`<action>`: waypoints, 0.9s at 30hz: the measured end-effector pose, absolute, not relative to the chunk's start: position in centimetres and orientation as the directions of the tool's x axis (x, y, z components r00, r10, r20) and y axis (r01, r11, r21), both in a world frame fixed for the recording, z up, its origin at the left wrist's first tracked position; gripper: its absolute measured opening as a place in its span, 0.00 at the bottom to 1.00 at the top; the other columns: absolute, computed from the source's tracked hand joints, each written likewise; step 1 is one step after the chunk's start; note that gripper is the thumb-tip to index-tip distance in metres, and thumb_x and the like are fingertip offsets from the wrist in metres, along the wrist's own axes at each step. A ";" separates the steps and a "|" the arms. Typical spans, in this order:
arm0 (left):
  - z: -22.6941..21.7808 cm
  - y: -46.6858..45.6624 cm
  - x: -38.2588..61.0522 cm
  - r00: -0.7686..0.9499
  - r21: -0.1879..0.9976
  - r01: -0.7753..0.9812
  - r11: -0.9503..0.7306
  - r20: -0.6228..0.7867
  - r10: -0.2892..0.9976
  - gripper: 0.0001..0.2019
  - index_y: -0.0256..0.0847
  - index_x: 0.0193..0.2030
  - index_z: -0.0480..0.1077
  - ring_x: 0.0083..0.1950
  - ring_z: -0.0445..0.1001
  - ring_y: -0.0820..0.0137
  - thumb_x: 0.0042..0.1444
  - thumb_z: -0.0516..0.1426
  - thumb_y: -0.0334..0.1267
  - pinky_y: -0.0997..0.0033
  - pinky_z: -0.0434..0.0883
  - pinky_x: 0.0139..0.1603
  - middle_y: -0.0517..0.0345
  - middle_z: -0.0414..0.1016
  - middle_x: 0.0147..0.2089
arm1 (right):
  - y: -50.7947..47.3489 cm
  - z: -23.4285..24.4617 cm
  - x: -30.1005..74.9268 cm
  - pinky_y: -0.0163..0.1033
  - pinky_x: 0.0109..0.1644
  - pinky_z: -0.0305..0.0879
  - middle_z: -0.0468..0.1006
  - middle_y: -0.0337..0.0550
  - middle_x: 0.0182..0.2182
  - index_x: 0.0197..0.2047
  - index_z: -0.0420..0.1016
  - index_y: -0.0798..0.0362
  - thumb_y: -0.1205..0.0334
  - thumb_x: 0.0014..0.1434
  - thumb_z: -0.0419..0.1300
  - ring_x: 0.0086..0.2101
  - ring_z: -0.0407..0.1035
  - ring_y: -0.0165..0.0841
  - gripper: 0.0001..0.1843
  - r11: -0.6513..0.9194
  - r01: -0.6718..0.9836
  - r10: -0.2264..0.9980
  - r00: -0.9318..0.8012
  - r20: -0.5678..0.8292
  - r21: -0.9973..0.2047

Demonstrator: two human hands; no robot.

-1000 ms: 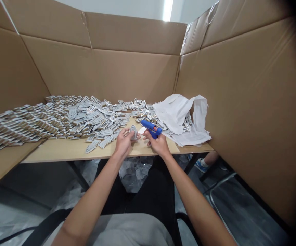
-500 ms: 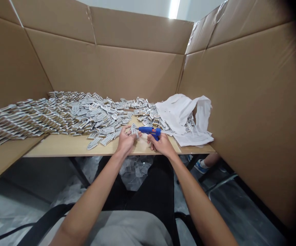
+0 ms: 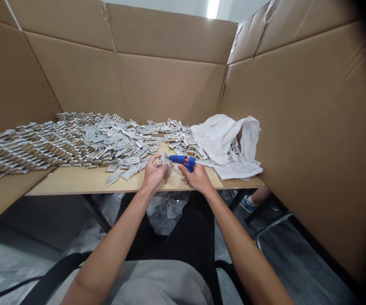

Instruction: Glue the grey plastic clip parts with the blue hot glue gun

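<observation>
Over the front of the table (image 3: 75, 181), my left hand (image 3: 155, 173) pinches a small grey, pointed cut-out piece (image 3: 165, 159), held upright with its tip up. My right hand (image 3: 198, 177) is wrapped round the handle of a blue glue gun (image 3: 183, 160). The gun lies level, its nozzle pointing left at the upper part of the piece, touching it or very close; I cannot tell which. Just left of my left hand spreads a loose heap of similar grey pieces (image 3: 122, 146). Behind the gun lies a smaller heap (image 3: 180, 142).
Rows of stacked pieces (image 3: 43, 144) fill the table's left side. Crumpled white paper (image 3: 216, 137) covers part of the right heap. Tall cardboard walls (image 3: 173, 89) enclose the back and sides. Under the table, another person's shoe (image 3: 249, 205) shows at the right.
The glue gun and my right hand have shifted slightly left and up, along with a small shift of the whole view. Both hands keep their holds.
</observation>
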State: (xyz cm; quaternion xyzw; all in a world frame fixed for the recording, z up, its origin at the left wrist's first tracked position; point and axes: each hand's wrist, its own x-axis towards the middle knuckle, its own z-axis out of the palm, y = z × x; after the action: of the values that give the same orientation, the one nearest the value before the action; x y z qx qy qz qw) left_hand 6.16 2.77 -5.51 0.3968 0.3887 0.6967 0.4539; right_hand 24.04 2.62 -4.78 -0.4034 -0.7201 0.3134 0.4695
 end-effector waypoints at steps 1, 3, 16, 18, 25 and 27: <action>-5.5 2.8 6.1 -0.275 0.903 -0.319 -0.287 0.201 0.940 0.33 0.40 0.51 0.69 0.34 0.82 0.65 0.34 0.72 0.32 0.67 0.75 0.41 0.58 0.81 0.33 | 2.6 -4.7 24.0 0.37 0.26 0.69 0.74 0.36 0.16 0.37 0.80 0.51 0.34 0.64 0.61 0.18 0.71 0.35 0.26 0.486 0.301 0.872 -0.239 0.428 -0.820; -5.5 2.8 6.1 -0.278 0.907 -0.308 -0.287 0.203 0.939 0.32 0.40 0.51 0.70 0.32 0.81 0.66 0.35 0.70 0.31 0.69 0.74 0.38 0.58 0.81 0.32 | 2.6 -4.7 24.1 0.38 0.29 0.70 0.76 0.37 0.18 0.38 0.81 0.51 0.34 0.65 0.60 0.21 0.74 0.36 0.27 0.499 0.344 0.865 -0.250 0.435 -0.796; -5.5 2.8 6.2 -0.293 0.906 -0.298 -0.302 0.214 0.932 0.30 0.40 0.49 0.70 0.31 0.80 0.66 0.34 0.68 0.31 0.69 0.73 0.36 0.58 0.81 0.31 | 2.8 -4.8 24.0 0.42 0.48 0.72 0.85 0.44 0.36 0.50 0.83 0.47 0.36 0.69 0.57 0.43 0.80 0.45 0.26 0.567 0.440 0.823 -0.273 0.497 -0.697; -5.7 2.9 6.1 -0.300 0.908 -0.278 -0.313 0.227 0.927 0.29 0.40 0.49 0.70 0.30 0.79 0.66 0.35 0.68 0.31 0.70 0.73 0.35 0.59 0.81 0.31 | 2.5 -4.6 23.9 0.42 0.49 0.70 0.86 0.44 0.41 0.51 0.83 0.47 0.36 0.70 0.57 0.46 0.80 0.45 0.25 0.570 0.478 0.820 -0.283 0.497 -0.669; -6.4 3.4 5.9 -0.325 0.916 -0.198 -0.350 0.276 0.905 0.28 0.41 0.49 0.69 0.28 0.76 0.69 0.38 0.69 0.34 0.74 0.68 0.29 0.59 0.79 0.31 | 1.8 -4.8 22.9 0.38 0.45 0.64 0.84 0.47 0.40 0.47 0.79 0.51 0.44 0.74 0.55 0.41 0.78 0.41 0.20 0.664 0.621 0.721 -0.382 0.578 -0.417; -6.5 3.6 5.9 -0.326 0.907 -0.211 -0.364 0.286 0.901 0.28 0.41 0.49 0.69 0.28 0.76 0.69 0.39 0.70 0.36 0.74 0.68 0.30 0.60 0.79 0.31 | 1.7 -5.0 22.6 0.38 0.40 0.62 0.83 0.48 0.39 0.46 0.77 0.52 0.47 0.73 0.57 0.38 0.77 0.40 0.17 0.647 0.695 0.714 -0.409 0.568 -0.314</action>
State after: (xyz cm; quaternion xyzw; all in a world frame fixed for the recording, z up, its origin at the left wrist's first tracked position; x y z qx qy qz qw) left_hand 5.94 3.55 -6.50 0.4269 0.4039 0.7071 0.3932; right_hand 22.55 1.70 -4.95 -0.4196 -0.8392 0.0141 0.3456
